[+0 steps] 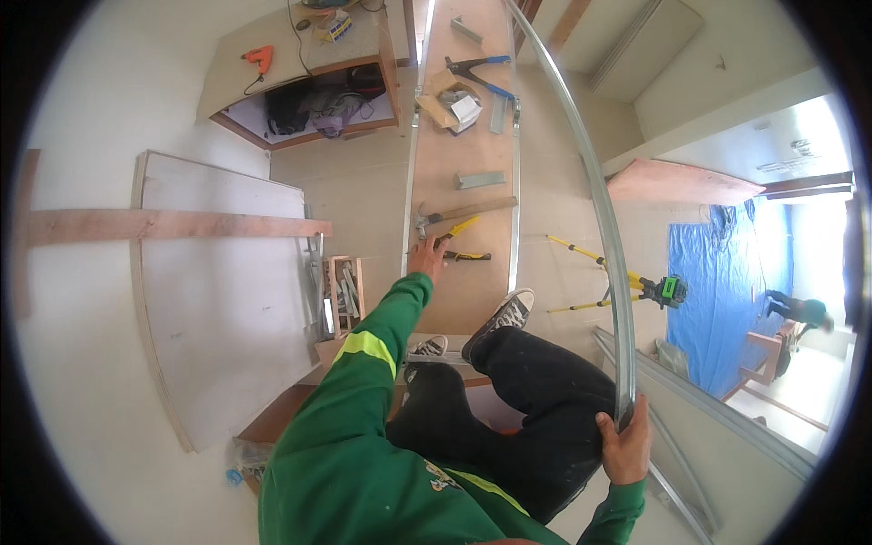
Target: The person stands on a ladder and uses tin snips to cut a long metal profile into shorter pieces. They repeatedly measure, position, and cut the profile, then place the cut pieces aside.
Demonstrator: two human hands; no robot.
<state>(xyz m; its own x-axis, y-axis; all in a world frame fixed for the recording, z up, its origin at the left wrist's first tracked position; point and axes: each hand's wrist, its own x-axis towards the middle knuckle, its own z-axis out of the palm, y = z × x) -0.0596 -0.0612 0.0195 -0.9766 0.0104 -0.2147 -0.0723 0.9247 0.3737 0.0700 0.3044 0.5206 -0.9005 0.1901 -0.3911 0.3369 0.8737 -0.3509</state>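
Observation:
On the long plank, my left hand [427, 261] reaches the head end of a yellow-and-black hand tool [459, 229] with two spread arms, which looks like snips; part of it is behind my fingers. These fingers are extended and apart, touching or just beside the tool. A hammer [472, 211] with a wooden handle lies just beyond. At my right knee, my right hand [629, 445] is closed around the lower end of a long metal stud [610, 204]. That stud rises past the plank toward the far edge, bent by the lens.
The plank [454, 304] also bears metal channel pieces [480, 180], an open carton [459, 109] and a blue-handled crimper [481, 71]. At right stands a laser level [670, 291] on a yellow tripod. An orange drill [259, 59] lies on the cabinet. Another person [804, 311] is far right.

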